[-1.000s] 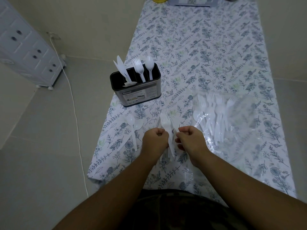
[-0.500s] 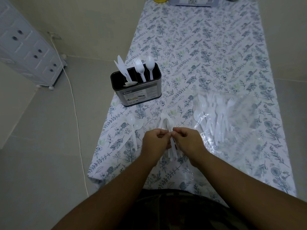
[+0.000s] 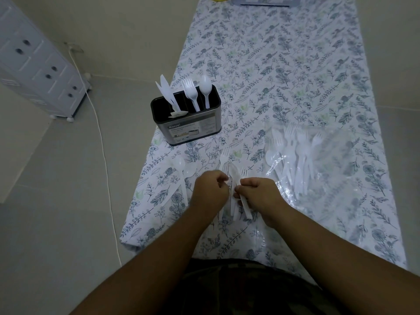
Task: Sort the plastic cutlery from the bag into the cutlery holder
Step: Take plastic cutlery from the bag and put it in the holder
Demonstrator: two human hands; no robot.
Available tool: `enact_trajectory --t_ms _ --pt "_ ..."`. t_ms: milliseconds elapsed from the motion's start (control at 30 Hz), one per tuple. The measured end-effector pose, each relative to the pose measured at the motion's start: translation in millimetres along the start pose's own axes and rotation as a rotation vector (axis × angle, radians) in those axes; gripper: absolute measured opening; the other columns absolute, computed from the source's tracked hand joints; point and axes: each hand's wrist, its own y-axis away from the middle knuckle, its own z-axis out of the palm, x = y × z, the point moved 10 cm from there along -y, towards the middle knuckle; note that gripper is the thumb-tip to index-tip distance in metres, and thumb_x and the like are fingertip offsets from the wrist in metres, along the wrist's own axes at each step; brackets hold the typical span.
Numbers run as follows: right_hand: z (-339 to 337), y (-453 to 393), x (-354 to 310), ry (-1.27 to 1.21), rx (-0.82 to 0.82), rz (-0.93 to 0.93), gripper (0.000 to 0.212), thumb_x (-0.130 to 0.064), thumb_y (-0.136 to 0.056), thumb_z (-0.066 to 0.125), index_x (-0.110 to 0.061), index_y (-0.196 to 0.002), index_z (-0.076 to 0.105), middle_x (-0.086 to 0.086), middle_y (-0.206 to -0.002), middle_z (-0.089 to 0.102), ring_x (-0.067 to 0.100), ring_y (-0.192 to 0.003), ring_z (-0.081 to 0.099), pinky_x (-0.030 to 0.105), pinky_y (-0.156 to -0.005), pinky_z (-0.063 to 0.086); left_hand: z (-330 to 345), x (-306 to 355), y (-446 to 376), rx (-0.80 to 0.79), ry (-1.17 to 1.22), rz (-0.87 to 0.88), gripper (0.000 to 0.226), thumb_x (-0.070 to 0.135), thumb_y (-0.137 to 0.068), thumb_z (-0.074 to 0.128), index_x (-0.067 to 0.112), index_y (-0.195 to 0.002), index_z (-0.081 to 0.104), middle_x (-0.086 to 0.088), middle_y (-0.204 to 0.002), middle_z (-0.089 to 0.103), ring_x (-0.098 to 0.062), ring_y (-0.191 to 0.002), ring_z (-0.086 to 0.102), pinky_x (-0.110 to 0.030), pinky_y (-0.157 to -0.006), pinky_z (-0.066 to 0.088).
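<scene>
A black cutlery holder (image 3: 188, 128) stands at the table's left edge with white knives, forks and a spoon upright in separate slots. A clear plastic bag (image 3: 318, 160) with several white forks and spoons lies at the right. Between them, near the front edge, a small bunch of white forks (image 3: 229, 169) lies on the cloth. My left hand (image 3: 210, 193) and my right hand (image 3: 259, 194) are side by side over the handles of that bunch, both with curled fingers pinching the white cutlery. Two loose spoons (image 3: 181, 169) lie left of my left hand.
The table wears a floral cloth (image 3: 284, 76). A white drawer unit (image 3: 38, 71) on wheels stands on the floor at the left, with a white cable (image 3: 102, 144) trailing past it. A yellow thing and a grey box sit at the table's far end.
My hands have drawn slightly apart again after closing together, still pinching the fork bunch. The forks have shifted a little. Holder and bag have not moved.
</scene>
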Motion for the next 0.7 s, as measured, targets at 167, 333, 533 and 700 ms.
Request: enact_trajectory --t_ms 167,333,533,700 --pt "-6 -7 12 0.0 0.038 0.05 0.014 -0.007 -0.085 0.077 -0.01 -0.099 0.077 0.01 -0.093 0.077 0.024 -0.083 0.074 0.042 -0.082 0.063 -6 -18 -14 0.072 -0.11 -0.112 0.015 0.015 -0.089 0.067 0.018 -0.09 0.052 0.001 -0.088 0.057 -0.013 -0.078 0.054 -0.019 -0.057 0.035" --pt "-5 -10 19 -0.097 -0.007 0.08 0.012 -0.003 -0.093 0.068 0.001 -0.104 0.072 0.018 -0.088 0.074 0.024 -0.072 0.069 0.047 -0.078 0.063 -7 -25 -19 0.04 -0.121 -0.11 0.015 0.007 -0.088 0.062 0.014 -0.096 0.052 -0.004 -0.084 0.061 -0.021 -0.077 0.061 -0.037 -0.065 0.054" --pt "-2 -13 20 -0.169 -0.037 0.087 0.016 -0.003 -0.091 0.07 -0.003 -0.107 0.067 0.022 -0.096 0.075 0.023 -0.074 0.074 0.036 -0.064 0.06 -5 -30 4 -0.018 -0.043 -0.11 0.031 0.007 -0.09 0.06 0.012 -0.12 0.055 -0.004 -0.076 0.063 -0.007 -0.063 0.057 -0.017 -0.054 0.047" --pt "5 -13 24 -0.132 -0.057 0.103 0.038 -0.007 -0.089 0.074 0.001 -0.125 0.065 0.02 -0.096 0.077 0.032 -0.091 0.076 0.051 -0.079 0.063 3 -29 22 -0.044 0.123 -0.138 0.032 0.012 -0.087 0.061 0.02 -0.119 0.06 0.002 -0.071 0.064 -0.005 -0.051 0.056 -0.011 -0.047 0.046"
